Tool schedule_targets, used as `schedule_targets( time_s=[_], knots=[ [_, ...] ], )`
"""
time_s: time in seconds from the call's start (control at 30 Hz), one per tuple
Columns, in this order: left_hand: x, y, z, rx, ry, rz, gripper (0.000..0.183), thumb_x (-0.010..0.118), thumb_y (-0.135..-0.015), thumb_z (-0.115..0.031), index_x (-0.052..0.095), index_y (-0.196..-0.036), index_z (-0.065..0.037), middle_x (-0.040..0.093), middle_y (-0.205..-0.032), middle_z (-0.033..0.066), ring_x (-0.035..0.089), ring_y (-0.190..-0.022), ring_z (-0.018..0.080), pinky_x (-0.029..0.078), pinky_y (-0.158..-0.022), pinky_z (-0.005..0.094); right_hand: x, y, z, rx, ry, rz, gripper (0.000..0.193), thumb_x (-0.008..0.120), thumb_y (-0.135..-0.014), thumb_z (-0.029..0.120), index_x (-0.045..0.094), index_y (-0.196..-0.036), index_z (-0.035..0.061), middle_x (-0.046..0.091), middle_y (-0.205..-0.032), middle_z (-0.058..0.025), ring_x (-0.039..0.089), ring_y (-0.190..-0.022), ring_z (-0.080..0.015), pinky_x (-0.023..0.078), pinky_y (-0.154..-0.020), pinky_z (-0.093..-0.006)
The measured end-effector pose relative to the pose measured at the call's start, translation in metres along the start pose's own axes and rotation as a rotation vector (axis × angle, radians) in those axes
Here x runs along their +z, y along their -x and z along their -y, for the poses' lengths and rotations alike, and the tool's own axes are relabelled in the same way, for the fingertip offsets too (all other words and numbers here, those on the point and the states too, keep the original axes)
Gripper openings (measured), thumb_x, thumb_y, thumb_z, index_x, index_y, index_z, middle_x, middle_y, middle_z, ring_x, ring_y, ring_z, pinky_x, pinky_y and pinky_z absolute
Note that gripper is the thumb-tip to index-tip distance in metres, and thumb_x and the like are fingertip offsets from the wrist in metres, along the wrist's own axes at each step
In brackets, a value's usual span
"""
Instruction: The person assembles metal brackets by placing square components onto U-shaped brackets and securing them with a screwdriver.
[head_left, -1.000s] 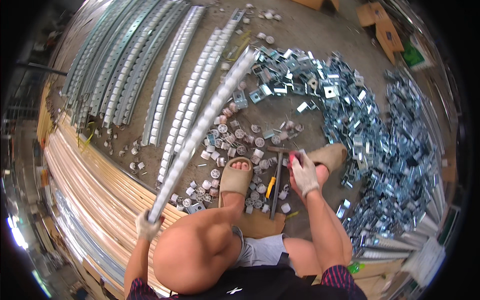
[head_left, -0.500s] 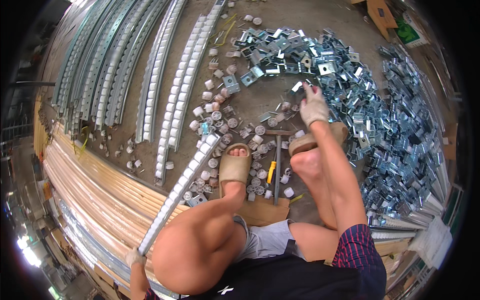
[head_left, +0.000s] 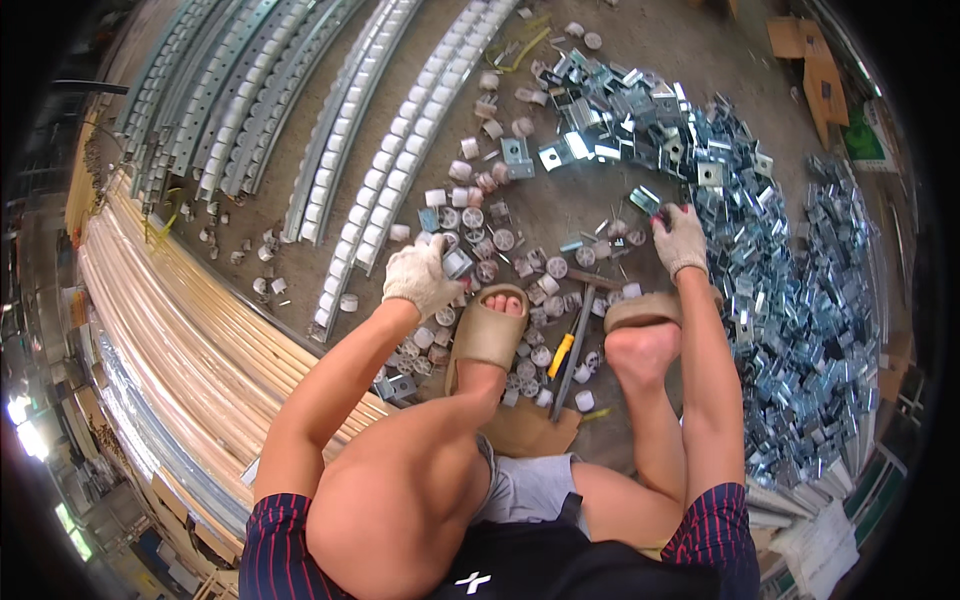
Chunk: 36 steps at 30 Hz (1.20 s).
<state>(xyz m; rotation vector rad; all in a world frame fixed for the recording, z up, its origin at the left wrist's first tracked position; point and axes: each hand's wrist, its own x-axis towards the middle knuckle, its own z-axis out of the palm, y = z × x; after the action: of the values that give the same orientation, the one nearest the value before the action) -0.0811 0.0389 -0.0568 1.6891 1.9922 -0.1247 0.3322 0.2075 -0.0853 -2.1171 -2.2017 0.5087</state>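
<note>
My gloved left hand (head_left: 422, 278) grips the far end of a roller track, whose grey metal end (head_left: 458, 263) juts past the fingers. My forearm hides most of the rest of it. Farther right, my gloved right hand (head_left: 680, 240) has bent fingers, with a small shiny metal bracket (head_left: 644, 199) at their tips. It lies beside the big heap of metal brackets (head_left: 740, 230). Loose white rollers (head_left: 472, 216) are scattered between the hands.
A hammer (head_left: 575, 350) and a yellow-handled tool (head_left: 562, 354) lie between my sandalled feet. Finished-looking roller tracks (head_left: 400, 150) stretch away at the far left. Long wrapped bars (head_left: 190, 320) are stacked at the left. Pieces of cardboard (head_left: 815, 75) stand at the far right.
My left hand has moved from the near end of the roller track to its far end. My right hand's fingers have curled in near the bracket. The view has shifted left.
</note>
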Motion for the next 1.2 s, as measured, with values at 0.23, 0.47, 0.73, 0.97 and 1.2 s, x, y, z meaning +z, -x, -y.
schedule_targets(
  time_s=[0.23,0.47,0.73,0.97,1.2],
  knots=[
    [-0.002,0.021,-0.037,0.023,0.182,0.030,0.059,0.083,-0.071,-0.035,0.064,-0.118,-0.004,0.072,-0.108,0.0230,0.068,-0.109,0.0426,0.054,-0.096,0.0493,-0.006,0.091,0.066,0.094,-1.142,0.249,0.012,0.066,-0.095,0.008,0.064,-0.106,0.0033,0.058,-0.079,0.0015,0.056,-0.070,-0.0087,0.048,-0.062,-0.0266],
    [-0.028,0.053,-0.062,-0.120,0.383,0.254,0.069,0.082,-0.074,-0.035,0.056,-0.130,-0.004,0.075,-0.104,0.0236,0.075,-0.100,0.0401,0.058,-0.089,0.0464,0.032,0.142,0.134,0.237,-1.599,0.499,0.019,0.069,-0.091,0.011,0.065,-0.110,0.0129,0.060,-0.096,0.0058,0.054,-0.076,-0.0019,0.039,-0.053,-0.0206],
    [-0.037,0.063,-0.079,0.051,0.500,0.309,0.062,0.085,-0.076,-0.039,0.068,-0.128,-0.008,0.076,-0.090,0.0150,0.074,-0.081,0.0270,0.058,-0.080,0.0405,0.032,0.163,0.151,0.484,-1.720,0.384,0.003,0.064,-0.095,0.008,0.065,-0.098,0.0084,0.061,-0.087,0.0043,0.055,-0.070,-0.0029,0.045,-0.059,-0.0209],
    [-0.035,0.062,-0.076,0.042,0.454,0.272,0.055,0.084,-0.076,-0.037,0.070,-0.119,-0.004,0.075,-0.087,0.0184,0.075,-0.081,0.0302,0.058,-0.078,0.0426,0.031,0.196,0.153,0.562,-1.803,0.188,0.009,0.063,-0.094,0.004,0.063,-0.098,0.0113,0.058,-0.087,0.0053,0.051,-0.066,-0.0024,0.039,-0.051,-0.0204],
    [-0.031,0.065,-0.073,0.013,0.431,0.255,0.046,0.080,-0.076,-0.035,0.070,-0.111,-0.007,0.076,-0.095,0.0217,0.075,-0.094,0.0398,0.060,-0.084,0.0464,0.029,0.211,0.187,0.796,-1.980,-0.212,0.012,0.064,-0.091,0.003,0.065,-0.098,0.0131,0.060,-0.083,0.0048,0.050,-0.060,-0.0041,0.037,-0.049,-0.0201]
  ],
)
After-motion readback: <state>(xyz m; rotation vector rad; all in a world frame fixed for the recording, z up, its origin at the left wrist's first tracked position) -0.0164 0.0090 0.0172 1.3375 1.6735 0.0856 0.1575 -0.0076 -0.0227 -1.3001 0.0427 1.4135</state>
